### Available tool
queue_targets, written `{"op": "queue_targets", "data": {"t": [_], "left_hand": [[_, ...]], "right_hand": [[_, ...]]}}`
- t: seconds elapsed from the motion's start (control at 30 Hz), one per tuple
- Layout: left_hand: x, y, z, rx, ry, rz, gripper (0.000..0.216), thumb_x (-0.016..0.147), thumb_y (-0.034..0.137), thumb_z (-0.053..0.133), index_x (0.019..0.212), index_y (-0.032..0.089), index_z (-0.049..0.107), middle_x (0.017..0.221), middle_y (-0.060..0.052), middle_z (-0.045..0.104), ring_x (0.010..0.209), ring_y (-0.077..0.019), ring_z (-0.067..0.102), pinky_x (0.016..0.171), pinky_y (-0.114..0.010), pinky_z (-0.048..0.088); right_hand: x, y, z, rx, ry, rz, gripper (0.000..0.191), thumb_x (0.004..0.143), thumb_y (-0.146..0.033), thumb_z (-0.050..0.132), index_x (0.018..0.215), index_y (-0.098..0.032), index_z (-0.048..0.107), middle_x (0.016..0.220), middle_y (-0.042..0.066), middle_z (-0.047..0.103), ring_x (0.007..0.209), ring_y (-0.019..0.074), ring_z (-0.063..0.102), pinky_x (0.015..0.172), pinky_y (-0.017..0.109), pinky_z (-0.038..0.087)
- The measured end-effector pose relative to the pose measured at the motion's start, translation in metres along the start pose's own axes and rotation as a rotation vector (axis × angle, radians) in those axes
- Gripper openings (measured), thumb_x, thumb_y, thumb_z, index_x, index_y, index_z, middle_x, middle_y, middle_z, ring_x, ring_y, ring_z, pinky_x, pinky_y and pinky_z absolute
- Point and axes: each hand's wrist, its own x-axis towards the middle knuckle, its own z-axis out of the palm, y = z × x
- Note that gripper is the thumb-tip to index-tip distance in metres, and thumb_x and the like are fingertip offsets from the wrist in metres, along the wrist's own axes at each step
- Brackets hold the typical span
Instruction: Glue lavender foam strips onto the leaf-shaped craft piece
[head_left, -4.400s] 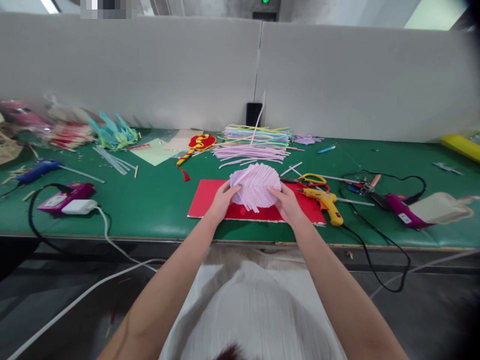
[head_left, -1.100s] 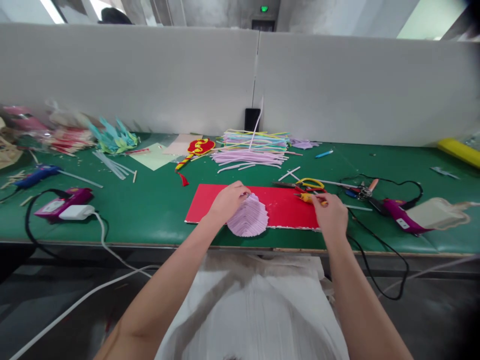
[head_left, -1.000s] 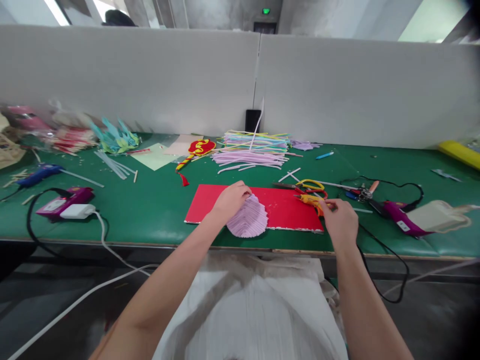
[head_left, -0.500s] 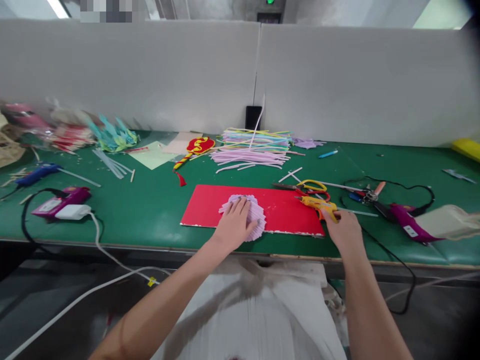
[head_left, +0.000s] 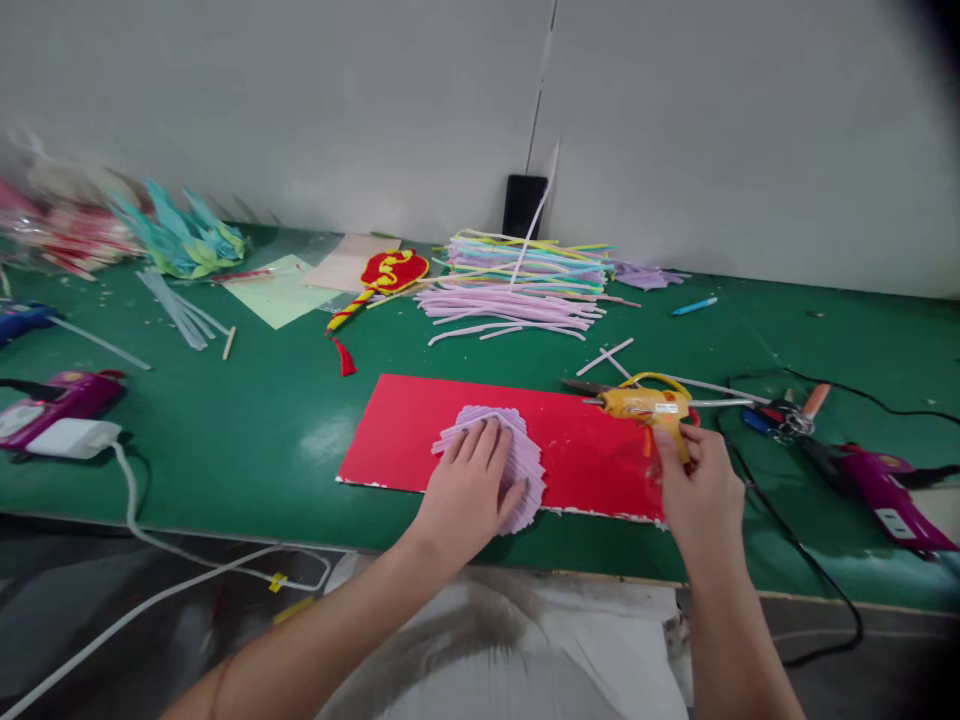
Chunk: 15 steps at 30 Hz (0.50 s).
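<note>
My left hand (head_left: 469, 490) lies flat, fingers stretched, on a rounded lilac piece (head_left: 529, 470) made of pipe cleaners set side by side. That piece rests on a red board (head_left: 585, 450) and overhangs its front edge. Wrapped round the handle of a yellow hot glue gun (head_left: 637, 403) is my right hand (head_left: 701, 490). The gun's nozzle points left above the right part of the board, and a clear glue stick comes out of its back. Behind the gun, scissors (head_left: 660, 380) with yellow handles are partly hidden.
Bundled pipe cleaners (head_left: 517, 305) lie at the back before a phone (head_left: 523, 205). A red and yellow fan-shaped ornament (head_left: 394, 270) is left of them. Purple power strips (head_left: 889, 490) with cords sit at both sides; keys (head_left: 787, 420) lie at right.
My right hand has lifted the glue gun from the board, and its nozzle now points level to the left. My left hand stays on the lilac piece. The view has tilted down and closer.
</note>
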Motion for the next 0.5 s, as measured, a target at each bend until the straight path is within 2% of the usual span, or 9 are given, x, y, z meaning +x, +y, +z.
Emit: {"op": "queue_targets", "data": {"t": [0.07, 0.23, 0.5], "left_hand": [[0.0, -0.001, 0.001, 0.005, 0.01, 0.0, 0.051, 0.092, 0.039, 0.041, 0.133, 0.01, 0.046, 0.139, -0.014, 0.049, 0.128, -0.0297, 0.045, 0.106, -0.045, 0.036], [0.002, -0.003, 0.002, 0.032, 0.016, 0.013, 0.05, 0.09, 0.037, 0.042, 0.131, 0.01, 0.05, 0.136, -0.013, 0.052, 0.124, -0.0303, 0.049, 0.104, -0.045, 0.038], [0.005, -0.007, -0.001, 0.009, 0.002, 0.011, 0.047, 0.088, 0.036, 0.045, 0.128, 0.012, 0.052, 0.135, -0.013, 0.052, 0.122, -0.0298, 0.049, 0.102, -0.046, 0.04]], "right_hand": [[0.002, -0.009, 0.005, 0.017, -0.056, -0.015, 0.057, 0.081, -0.068, 0.043, 0.104, -0.018, 0.056, 0.085, 0.011, 0.068, 0.07, 0.0243, 0.063, 0.059, 0.031, 0.042], [0.003, -0.022, 0.022, 0.006, -0.117, -0.051, 0.053, 0.081, -0.065, 0.045, 0.105, -0.019, 0.056, 0.102, 0.014, 0.067, 0.089, 0.0268, 0.065, 0.064, 0.031, 0.046], [0.002, -0.024, 0.035, -0.014, -0.204, 0.045, 0.055, 0.078, -0.067, 0.048, 0.108, -0.021, 0.055, 0.109, 0.012, 0.066, 0.095, 0.0274, 0.064, 0.069, 0.033, 0.048]]}}
